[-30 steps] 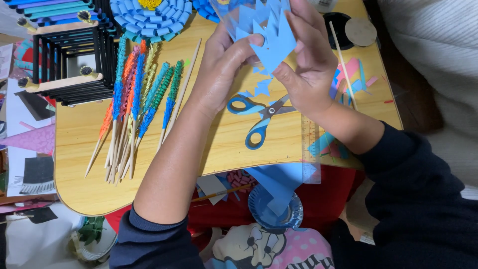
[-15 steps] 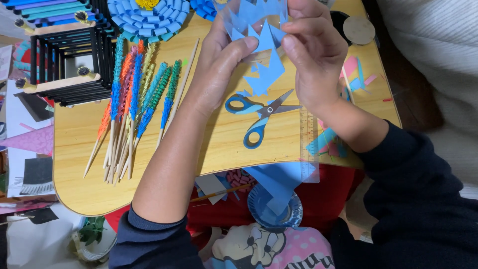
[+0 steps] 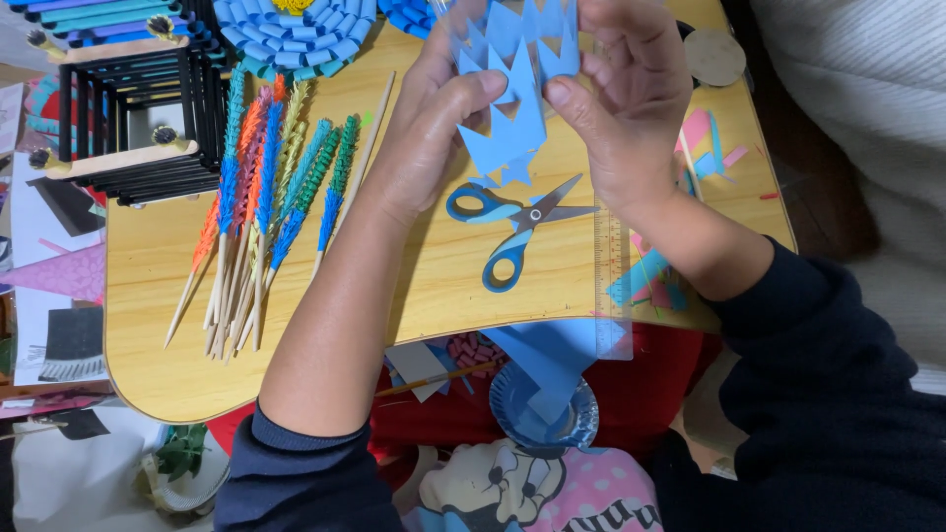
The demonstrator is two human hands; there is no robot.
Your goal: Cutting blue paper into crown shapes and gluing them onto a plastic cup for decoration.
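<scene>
Wooden lap table point(image 3: 443, 286) fills the view, crowded with craft work. Above its far edge, both hands pinch a blue cut-paper piece point(image 3: 512, 118) with zigzag points: the left hand point(image 3: 434, 128) has its thumb pressed on the front of one point with the fingers behind, and the right hand point(image 3: 621, 99) clamps the opposite edge between thumb and forefinger, seemingly to keep the thin paper spread and taut. Just below the paper, blue-handled scissors point(image 3: 517, 222) lie part-open beside a clear ruler point(image 3: 611, 286). Further left lie sticks wrapped in coloured paper point(image 3: 261, 197) and a black frame point(image 3: 128, 108).
</scene>
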